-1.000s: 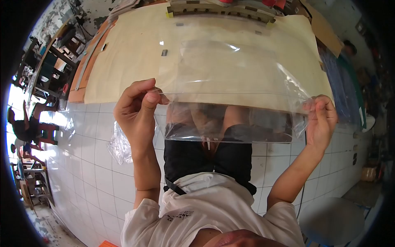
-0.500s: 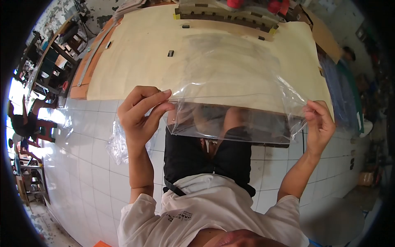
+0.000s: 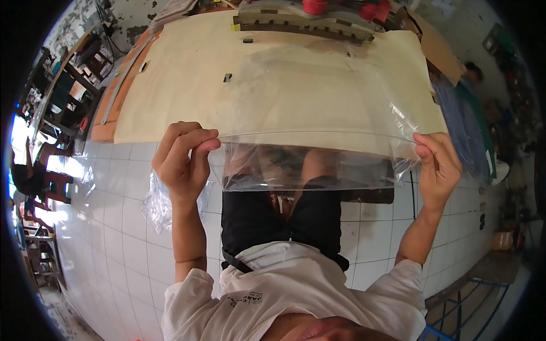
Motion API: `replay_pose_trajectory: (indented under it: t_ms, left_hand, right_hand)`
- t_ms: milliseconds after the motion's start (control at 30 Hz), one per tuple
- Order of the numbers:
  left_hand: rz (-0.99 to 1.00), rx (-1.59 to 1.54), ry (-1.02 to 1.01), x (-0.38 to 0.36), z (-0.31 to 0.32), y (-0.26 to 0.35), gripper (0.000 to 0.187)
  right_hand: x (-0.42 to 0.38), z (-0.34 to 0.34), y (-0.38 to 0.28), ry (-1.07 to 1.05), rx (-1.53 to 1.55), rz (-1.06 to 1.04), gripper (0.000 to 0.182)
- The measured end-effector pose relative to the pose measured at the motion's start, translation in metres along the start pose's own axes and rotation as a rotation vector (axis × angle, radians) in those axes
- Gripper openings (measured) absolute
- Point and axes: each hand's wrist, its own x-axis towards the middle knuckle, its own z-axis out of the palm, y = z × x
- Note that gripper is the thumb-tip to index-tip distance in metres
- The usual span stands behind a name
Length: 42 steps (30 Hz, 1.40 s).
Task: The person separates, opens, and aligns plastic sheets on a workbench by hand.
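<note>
A clear plastic sheet (image 3: 318, 165), shaped like a wide bag, stretches between my two hands above my lap and the near edge of the table. My left hand (image 3: 185, 159) pinches its left corner between thumb and fingers. At the opposite corner, my right hand (image 3: 439, 165) grips the film the same way. The edge between them is pulled nearly straight, and a lower fold hangs in front of my black shorts (image 3: 261, 216). Its far part spreads over the pale table covering (image 3: 170, 79). Whether the film is one layer or two is hard to see.
Small dark blocks (image 3: 227, 78) lie on the table covering. A long slotted bar (image 3: 301, 27) and red objects (image 3: 314, 7) stand at the back. A metal ruler (image 3: 128, 79) lies at left. Crumpled clear plastic (image 3: 162, 204) is on the tiled floor. Another person (image 3: 28, 176) sits far left.
The upper edge of the plastic sheet is drawn straighter between my hands, and its right side looks less bunched. My left hand has shifted slightly left; the view has turned a little.
</note>
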Motion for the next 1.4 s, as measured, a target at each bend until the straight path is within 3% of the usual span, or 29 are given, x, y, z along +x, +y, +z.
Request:
replay_pose_trajectory:
  t_ms: [133,233,400,567,633,900,1033,1133,1200,1267,1367,1400]
  left_hand:
    - [-0.008,-0.021,0.005,0.001,0.007,-0.002,0.013]
    - [-0.015,-0.016,0.016,-0.002,0.012,-0.003,0.014]
    - [0.058,0.066,0.062,-0.009,0.017,0.009,0.019]
    - [0.163,0.123,0.040,-0.016,0.015,0.017,0.011]
    - [0.184,0.008,0.036,-0.018,0.019,0.018,0.012]
    - [0.218,-0.069,-0.018,-0.017,0.028,0.021,0.017]
    - [0.140,-0.130,-0.019,-0.016,0.037,0.023,0.024]
    - [0.025,-0.163,-0.045,-0.014,0.036,0.028,0.014]
    - [-0.025,-0.264,0.074,-0.014,0.035,0.030,0.027]
    - [-0.116,-0.703,0.236,-0.010,0.026,0.054,0.021]
    - [-0.051,-1.204,0.392,0.003,-0.005,0.091,0.040]
    - [-0.010,-1.473,0.349,0.012,-0.025,0.100,0.045]
  right_hand:
    - [0.004,-0.001,-0.002,-0.011,0.036,0.062,0.013]
    - [0.007,0.002,0.001,-0.046,-0.122,-0.052,0.016]
    - [0.009,0.015,-0.013,-0.291,-0.198,-0.183,0.028]
    - [0.005,0.031,-0.018,-0.228,-0.166,-0.199,0.031]
    - [0.007,0.033,-0.018,-0.191,-0.154,-0.209,0.030]
    - [0.005,0.025,-0.019,-0.191,-0.102,-0.232,0.017]
    - [-0.007,0.026,-0.019,-0.101,-0.096,-0.197,0.014]
    - [-0.012,0.024,-0.013,-0.032,-0.142,-0.238,0.013]
    - [-0.013,0.022,-0.007,-0.029,-0.158,-0.193,0.012]
    - [-0.011,0.020,-0.005,-0.018,-0.199,-0.180,0.011]
    - [-0.007,0.020,0.002,0.001,-0.267,-0.162,0.009]
    - [-0.006,0.020,0.004,0.009,-0.287,-0.163,0.008]
